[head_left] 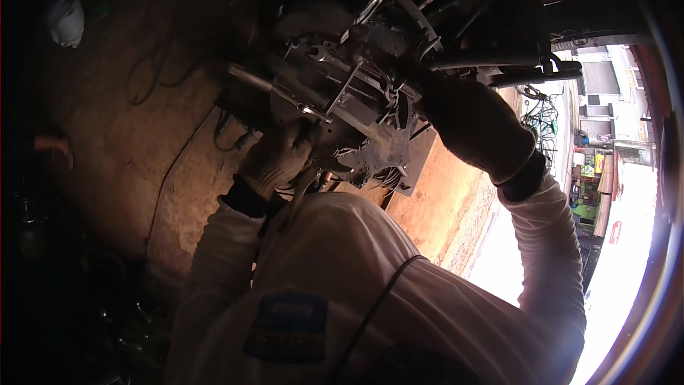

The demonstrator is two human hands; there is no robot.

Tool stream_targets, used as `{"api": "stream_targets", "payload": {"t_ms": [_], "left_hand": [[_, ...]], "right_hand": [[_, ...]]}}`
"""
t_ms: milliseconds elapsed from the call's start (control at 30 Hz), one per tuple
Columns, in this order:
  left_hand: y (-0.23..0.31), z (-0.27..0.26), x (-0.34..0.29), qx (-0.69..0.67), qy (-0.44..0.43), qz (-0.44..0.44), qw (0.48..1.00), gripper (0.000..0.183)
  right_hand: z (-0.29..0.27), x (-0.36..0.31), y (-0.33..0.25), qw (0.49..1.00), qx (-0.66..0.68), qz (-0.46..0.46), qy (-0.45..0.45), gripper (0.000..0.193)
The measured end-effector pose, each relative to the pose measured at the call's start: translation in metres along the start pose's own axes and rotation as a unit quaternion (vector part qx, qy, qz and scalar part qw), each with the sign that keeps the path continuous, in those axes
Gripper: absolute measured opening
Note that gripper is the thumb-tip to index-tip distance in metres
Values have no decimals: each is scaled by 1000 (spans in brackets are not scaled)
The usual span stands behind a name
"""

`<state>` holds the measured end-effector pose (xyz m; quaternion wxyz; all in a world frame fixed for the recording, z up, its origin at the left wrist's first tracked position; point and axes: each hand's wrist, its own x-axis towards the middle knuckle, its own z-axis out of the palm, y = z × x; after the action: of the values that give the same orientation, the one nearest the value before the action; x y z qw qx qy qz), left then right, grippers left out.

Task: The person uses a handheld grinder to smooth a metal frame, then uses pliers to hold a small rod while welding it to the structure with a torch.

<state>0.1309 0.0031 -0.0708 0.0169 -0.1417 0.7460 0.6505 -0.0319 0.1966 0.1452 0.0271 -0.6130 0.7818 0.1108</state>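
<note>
Both my hands wear dark work gloves. My left hand point(276, 160) is at the near left side of a worn, dark metal assembly point(388, 142); its fingers curl inward, and what they hold, if anything, is lost in shadow. My right hand point(477, 125) reaches into the assembly from the right, its fingers hidden in the dark among the parts. Just beyond my left hand, a ratchet handle point(263, 84) lies slanted across the metal. A wrench point(324, 55) with a shiny head rests beside it. Thin metal rods point(345, 89) cross near both tools.
A dark cable point(171, 171) runs over the brown floor point(114, 114) on the left. Pipes and bars point(491, 57) jut out at upper right. Tangled wires point(545, 121) and shelves of goods point(591, 178) stand by the bright opening. At far left, a person's hand point(53, 145) shows dimly.
</note>
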Motion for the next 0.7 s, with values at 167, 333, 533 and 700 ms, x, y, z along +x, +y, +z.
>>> {"api": "stream_targets", "payload": {"t_ms": [167,333,533,700], "left_hand": [[2,10,5,-11,-39,-6,999,28],[5,-7,-9,20,8,-29,999,30],[16,-3,-5,-23,-43,-76,996,29],[16,-2,-3,15,-43,-35,998,28]], "right_hand": [[-34,1,-14,988,73,66,115,42],[-11,21,-15,968,175,53,171,47],[42,-8,-24,972,177,86,131,43],[67,-23,-32,963,208,120,125,33]]}}
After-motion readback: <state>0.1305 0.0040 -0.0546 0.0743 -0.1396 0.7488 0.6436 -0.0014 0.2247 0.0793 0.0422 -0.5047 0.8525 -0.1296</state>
